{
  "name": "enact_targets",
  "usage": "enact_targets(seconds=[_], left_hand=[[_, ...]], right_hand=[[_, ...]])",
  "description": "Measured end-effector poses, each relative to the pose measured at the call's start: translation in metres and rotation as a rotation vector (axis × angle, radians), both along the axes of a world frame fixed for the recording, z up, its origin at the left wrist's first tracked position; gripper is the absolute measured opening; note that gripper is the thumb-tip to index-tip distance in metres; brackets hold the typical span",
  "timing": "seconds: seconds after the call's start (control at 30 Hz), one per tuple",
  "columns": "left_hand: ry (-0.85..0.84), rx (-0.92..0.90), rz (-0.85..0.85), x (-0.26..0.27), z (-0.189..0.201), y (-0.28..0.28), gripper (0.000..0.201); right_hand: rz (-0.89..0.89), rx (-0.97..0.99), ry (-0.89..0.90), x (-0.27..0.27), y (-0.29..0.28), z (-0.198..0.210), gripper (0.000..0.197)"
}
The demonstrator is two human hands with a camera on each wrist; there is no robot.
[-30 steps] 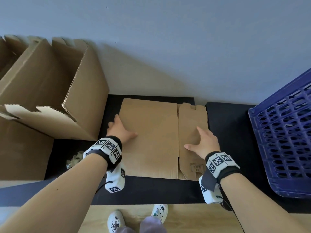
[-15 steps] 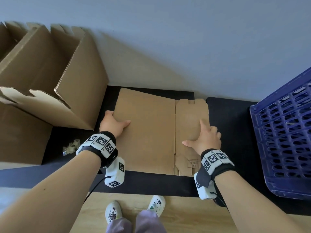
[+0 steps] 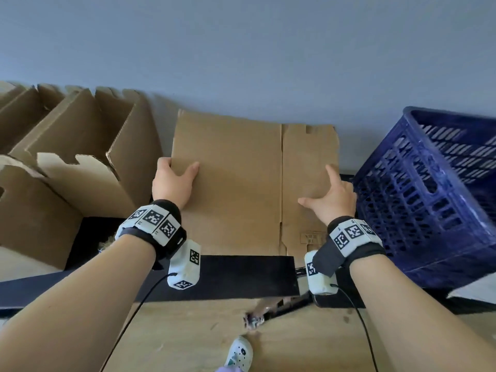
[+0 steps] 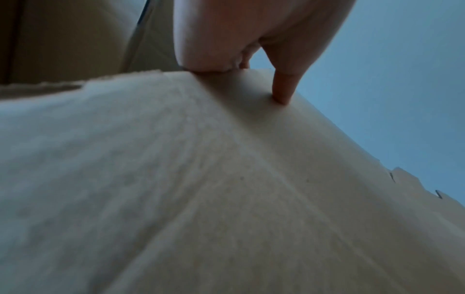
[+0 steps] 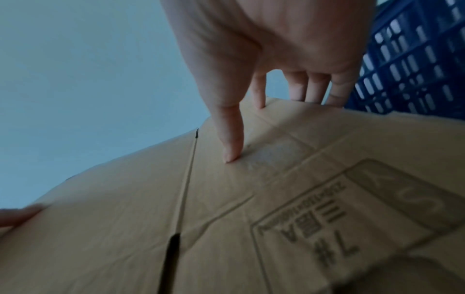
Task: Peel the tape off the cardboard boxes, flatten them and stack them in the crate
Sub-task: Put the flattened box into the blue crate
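A flattened cardboard box (image 3: 236, 189) is held up off the black table (image 3: 241, 275), its far edge raised toward the wall. My left hand (image 3: 171, 181) grips its left edge, thumb on the front face and fingers behind. My right hand (image 3: 332, 197) holds the right edge, with thumb and forefinger on the front and the other fingers wrapped behind. In the left wrist view the thumb (image 4: 281, 87) presses the cardboard (image 4: 226, 179). The right wrist view shows the printed panel (image 5: 327, 228) and the fingers (image 5: 312, 87) over the edge. The blue crate (image 3: 429, 205) stands just right of the box.
Open, unflattened cardboard boxes (image 3: 80, 157) crowd the left side of the table against the wall. A crumpled wad of tape (image 3: 107, 244) lies beside them. Below the table's front edge are the wooden floor and a white shoe (image 3: 240, 353).
The flattened box lay on the table under both palms. Both hands have shifted to its side edges and lifted it, and it now tilts up toward the wall.
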State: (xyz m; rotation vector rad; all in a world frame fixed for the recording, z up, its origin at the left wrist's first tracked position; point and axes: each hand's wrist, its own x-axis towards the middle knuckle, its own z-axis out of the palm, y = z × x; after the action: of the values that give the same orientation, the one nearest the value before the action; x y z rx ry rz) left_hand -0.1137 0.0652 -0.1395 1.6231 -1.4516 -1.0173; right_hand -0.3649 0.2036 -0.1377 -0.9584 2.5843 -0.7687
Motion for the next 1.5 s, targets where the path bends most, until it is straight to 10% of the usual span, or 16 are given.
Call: enact_targets(seconds=[0.8, 1.17, 1.5], left_hand=[[0.521, -0.346, -0.196, -0.098, 0.157, 0.123, 0.043], [0.605, -0.475, -0.25, -0.295, 0.208, 0.175, 0.037], [0.505, -0.327, -0.232, -0.489, 0.195, 0.2, 0.067]], right_hand=[[-0.214, -0.647, 0.172, -0.051, 0.17, 0.192, 0.1], [-0.224, -0.78, 0.22, -0.247, 0.23, 0.231, 0.097], [-0.244, -0.61, -0.095, -0.469, 0.253, 0.219, 0.088]])
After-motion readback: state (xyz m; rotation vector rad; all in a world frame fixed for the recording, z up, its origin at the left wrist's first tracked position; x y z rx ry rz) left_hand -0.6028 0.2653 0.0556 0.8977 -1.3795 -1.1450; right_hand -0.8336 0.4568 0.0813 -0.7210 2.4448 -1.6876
